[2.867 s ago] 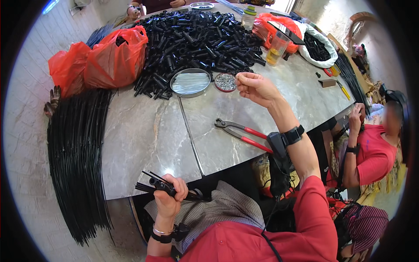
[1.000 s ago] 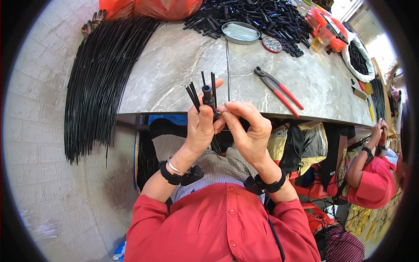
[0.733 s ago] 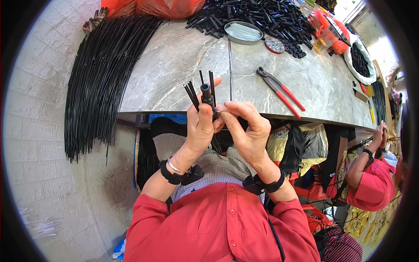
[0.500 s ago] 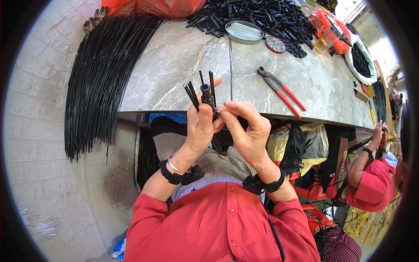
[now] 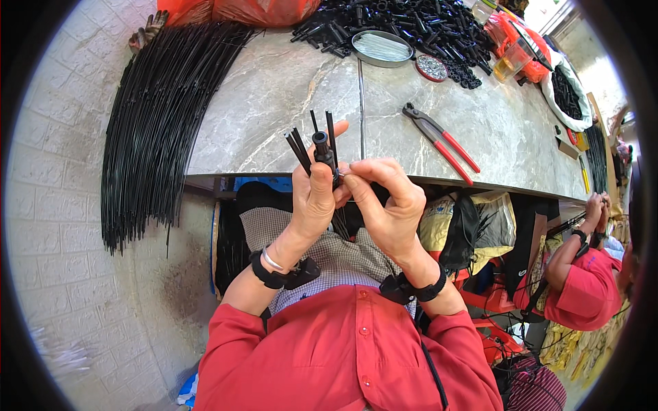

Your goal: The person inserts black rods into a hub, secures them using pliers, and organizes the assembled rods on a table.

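My left hand (image 5: 313, 209) is closed around a black tubular plastic hub (image 5: 321, 145), held upright just off the table's front edge. Several thin black rods (image 5: 297, 147) stand up around the hub, some to its left and others behind and to its right. At the hub's right side, the thumb and forefinger of my right hand (image 5: 391, 202) pinch together on a thin, pale piece, too small to make out. Pincers (image 5: 442, 142) with red handles lie on the table to the right of my hands.
A thick bundle of black rods (image 5: 164, 123) hangs over the table's left end. Along the back lie a heap of black plastic tubes (image 5: 411, 31), a tin of pale sticks (image 5: 382, 49) and a red-rimmed dish (image 5: 432, 68). A co-worker (image 5: 582, 281) sits at the right.
The hub and rods have barely shifted in my left hand. My right fingertips stay pinched at the hub's side, with only a slight movement.
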`<state>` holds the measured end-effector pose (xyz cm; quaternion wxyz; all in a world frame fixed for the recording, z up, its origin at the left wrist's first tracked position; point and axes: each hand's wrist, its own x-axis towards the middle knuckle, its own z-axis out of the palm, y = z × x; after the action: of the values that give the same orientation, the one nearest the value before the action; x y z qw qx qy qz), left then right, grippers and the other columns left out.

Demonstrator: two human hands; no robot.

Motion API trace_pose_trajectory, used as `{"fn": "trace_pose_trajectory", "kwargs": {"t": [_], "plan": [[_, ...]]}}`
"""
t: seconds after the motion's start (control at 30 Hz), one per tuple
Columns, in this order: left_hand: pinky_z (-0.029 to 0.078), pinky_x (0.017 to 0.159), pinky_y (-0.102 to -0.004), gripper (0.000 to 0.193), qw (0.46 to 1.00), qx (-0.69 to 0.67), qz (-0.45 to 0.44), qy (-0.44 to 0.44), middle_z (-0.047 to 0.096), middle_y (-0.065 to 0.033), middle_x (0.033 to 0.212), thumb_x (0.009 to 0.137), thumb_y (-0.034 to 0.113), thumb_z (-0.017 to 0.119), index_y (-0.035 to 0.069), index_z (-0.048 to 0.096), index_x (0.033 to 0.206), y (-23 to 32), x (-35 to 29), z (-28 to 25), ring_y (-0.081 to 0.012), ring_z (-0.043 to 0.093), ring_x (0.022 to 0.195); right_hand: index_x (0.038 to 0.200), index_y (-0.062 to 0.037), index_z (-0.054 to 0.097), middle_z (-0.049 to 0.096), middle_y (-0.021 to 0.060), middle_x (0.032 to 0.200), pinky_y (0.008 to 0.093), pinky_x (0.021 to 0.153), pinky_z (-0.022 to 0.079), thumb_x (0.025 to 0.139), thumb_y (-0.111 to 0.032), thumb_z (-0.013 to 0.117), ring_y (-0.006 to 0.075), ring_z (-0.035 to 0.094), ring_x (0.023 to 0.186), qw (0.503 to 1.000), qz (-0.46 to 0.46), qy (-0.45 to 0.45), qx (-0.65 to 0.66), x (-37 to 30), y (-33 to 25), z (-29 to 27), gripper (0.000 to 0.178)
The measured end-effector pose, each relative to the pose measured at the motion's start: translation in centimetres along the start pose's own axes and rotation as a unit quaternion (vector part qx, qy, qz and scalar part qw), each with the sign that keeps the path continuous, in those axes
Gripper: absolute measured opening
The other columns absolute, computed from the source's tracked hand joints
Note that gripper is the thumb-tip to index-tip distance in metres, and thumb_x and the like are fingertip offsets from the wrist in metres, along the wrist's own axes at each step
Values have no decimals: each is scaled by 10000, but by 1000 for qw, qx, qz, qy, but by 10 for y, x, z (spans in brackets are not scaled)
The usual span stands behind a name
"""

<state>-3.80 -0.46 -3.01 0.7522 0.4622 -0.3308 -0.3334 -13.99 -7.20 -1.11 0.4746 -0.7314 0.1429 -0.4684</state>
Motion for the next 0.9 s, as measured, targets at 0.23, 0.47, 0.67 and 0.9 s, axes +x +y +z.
{"fn": "trace_pose_trajectory", "kwargs": {"t": [0.23, 0.47, 0.67, 0.9], "plan": [[296, 419, -153, 884, 999, -27, 17, -18, 464, 80, 675, 839, 666, 485, -28, 373, 1374, -3, -1, -1, 9, 386, 505, 964, 28, 648, 650, 105, 895, 238, 579, 546, 821, 66, 652, 141, 678, 670, 996, 48, 3, 77, -2, 0, 1, 147], [297, 423, -150, 877, 999, -33, 19, -18, 475, 78, 687, 840, 659, 493, -29, 377, 1371, -1, -2, 1, 10, 389, 512, 971, 17, 651, 654, 102, 894, 240, 589, 540, 820, 60, 658, 141, 679, 674, 999, 14, -4, 38, -2, 0, -2, 158], [249, 438, -150, 1018, 999, 26, -5, 26, 507, 85, 610, 751, 784, 456, -21, 389, 1371, 3, -3, 6, 25, 349, 505, 958, 42, 648, 662, 84, 868, 225, 696, 508, 809, 62, 676, 117, 658, 780, 1000, 11, -8, -12, -3, -2, -4, 153], [244, 436, -150, 1016, 999, 25, -11, 18, 509, 85, 620, 749, 786, 456, -17, 394, 1369, 2, -3, 8, 24, 348, 503, 945, 24, 660, 674, 90, 862, 247, 680, 505, 794, 49, 686, 142, 666, 758, 998, 55, 10, 22, -7, 1, -4, 155]]}}
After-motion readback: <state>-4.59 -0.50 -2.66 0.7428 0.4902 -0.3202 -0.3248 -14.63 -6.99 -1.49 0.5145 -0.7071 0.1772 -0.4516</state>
